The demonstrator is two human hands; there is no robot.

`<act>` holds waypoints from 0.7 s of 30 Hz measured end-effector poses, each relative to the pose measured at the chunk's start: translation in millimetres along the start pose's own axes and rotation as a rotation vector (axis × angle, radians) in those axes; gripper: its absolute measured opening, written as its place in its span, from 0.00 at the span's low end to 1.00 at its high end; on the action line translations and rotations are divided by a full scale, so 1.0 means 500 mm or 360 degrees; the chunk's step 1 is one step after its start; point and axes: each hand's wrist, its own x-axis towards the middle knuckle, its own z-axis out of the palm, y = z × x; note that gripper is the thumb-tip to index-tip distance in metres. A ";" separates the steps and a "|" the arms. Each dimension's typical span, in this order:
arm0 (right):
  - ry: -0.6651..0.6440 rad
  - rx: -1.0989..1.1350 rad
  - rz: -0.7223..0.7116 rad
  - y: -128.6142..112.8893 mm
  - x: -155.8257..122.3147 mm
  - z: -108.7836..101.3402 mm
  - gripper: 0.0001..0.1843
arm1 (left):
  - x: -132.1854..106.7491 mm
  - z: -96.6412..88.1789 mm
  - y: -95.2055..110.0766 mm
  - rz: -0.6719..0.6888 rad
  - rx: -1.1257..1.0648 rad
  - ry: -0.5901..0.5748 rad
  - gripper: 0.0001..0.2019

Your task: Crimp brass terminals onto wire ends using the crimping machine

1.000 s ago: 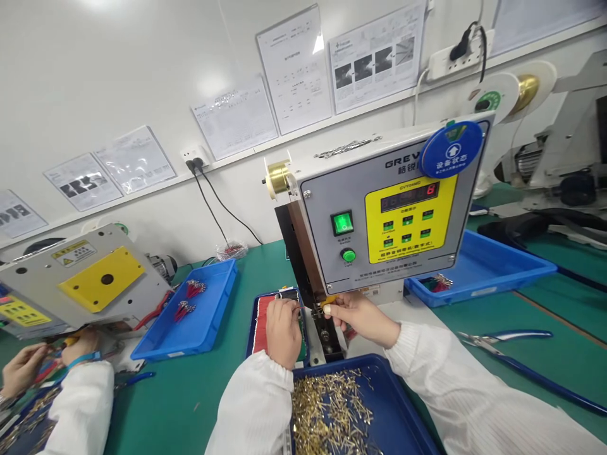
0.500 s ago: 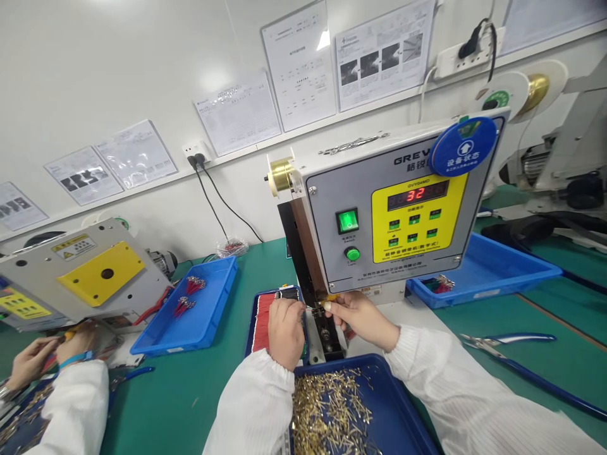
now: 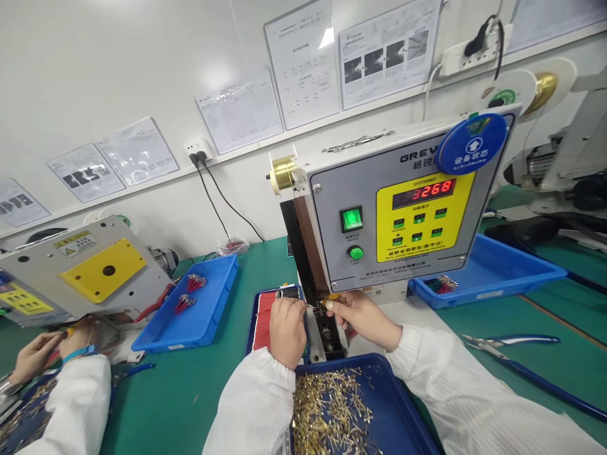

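My left hand (image 3: 288,330) is closed in a pinch at the left of the grey crimping machine's (image 3: 393,208) dark die slot (image 3: 326,328); what it grips is too small to name. My right hand (image 3: 361,317) pinches a small yellow-tipped piece at the slot's right side, fingertips nearly touching the left hand's. Below my wrists sits a dark blue tray (image 3: 398,411) heaped with brass terminals (image 3: 327,407). Under my left hand lies a dark tray of red wires (image 3: 263,316). The machine's red display reads 3268.
A co-worker's hands (image 3: 52,347) work at a second grey machine (image 3: 80,272) on the left. Blue trays stand at left (image 3: 208,316) and right (image 3: 502,272), each with a few red wires. Blue-handled pliers (image 3: 502,341) lie on the green mat at right. Cables hang from wall sockets.
My hands have stayed pinched at the die slot, the left one closing in slightly. The display's digits changed, now showing 3268. The view shifted a little.
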 end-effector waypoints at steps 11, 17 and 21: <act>0.0143 -0.0016 -0.0116 0.007 -0.005 0.013 0.13 | 0.003 -0.009 0.015 -0.0026 0.0012 0.0030 0.09; 0.0347 -0.0208 -0.0284 0.019 -0.010 0.026 0.14 | 0.002 -0.007 0.015 -0.0016 0.0008 0.0040 0.07; 0.0358 -0.0251 -0.0303 0.020 -0.009 0.026 0.14 | 0.000 -0.004 0.011 -0.0029 0.0013 0.0025 0.07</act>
